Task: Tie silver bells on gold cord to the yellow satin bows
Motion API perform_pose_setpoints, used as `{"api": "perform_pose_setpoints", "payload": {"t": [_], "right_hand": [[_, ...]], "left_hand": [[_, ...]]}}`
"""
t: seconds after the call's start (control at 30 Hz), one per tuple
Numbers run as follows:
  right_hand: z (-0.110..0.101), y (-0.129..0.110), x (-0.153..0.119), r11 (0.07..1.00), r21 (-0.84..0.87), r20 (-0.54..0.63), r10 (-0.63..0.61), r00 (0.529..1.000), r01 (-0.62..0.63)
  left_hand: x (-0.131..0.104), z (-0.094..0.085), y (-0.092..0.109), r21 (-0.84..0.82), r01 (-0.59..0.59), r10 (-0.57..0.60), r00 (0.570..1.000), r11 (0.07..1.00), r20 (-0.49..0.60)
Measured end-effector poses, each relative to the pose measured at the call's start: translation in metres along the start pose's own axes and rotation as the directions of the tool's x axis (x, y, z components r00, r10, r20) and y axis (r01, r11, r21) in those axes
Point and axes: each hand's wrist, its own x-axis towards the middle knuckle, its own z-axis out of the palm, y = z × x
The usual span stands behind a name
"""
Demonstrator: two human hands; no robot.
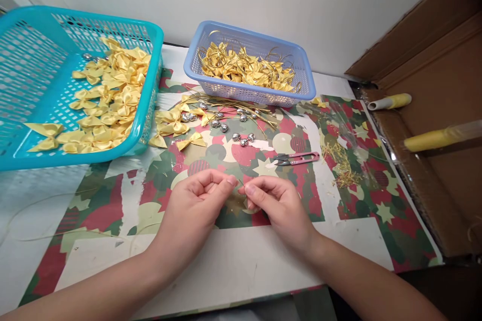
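My left hand [198,203] and my right hand [278,205] meet over the middle of the table, fingertips a small gap apart. Both are closed in a pinch on a thin cord [241,182], of which a short dark-gold piece shows between them. Just beyond my right hand lie thread snips [297,159] with pink handles. Several silver jingle bells [243,142] are scattered farther back, beside a bundle of gold cords [226,102]. Loose yellow satin bows [191,141] lie left of the bells.
A teal basket [160,75] with yellow bows and a few bells stands at the left. The blue basket [248,88] at the back holds bows with gold cords. Gold cord clippings [342,168] lie to the right, near a cardboard box [422,160]. A long thin cord [56,199] loops at left.
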Motion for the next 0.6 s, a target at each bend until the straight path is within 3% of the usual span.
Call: {"api": "perform_pose_setpoints", "payload": {"t": [0.6], "right_hand": [[0.0001, -0.0008, -0.0003, 1.0, -0.018, 0.002, -0.018, 1.0, 0.018]], "left_hand": [[-0.0005, 0.0022, 0.0045, 0.023, -0.049, 0.049, 0.999, 0.999, 0.016]]}}
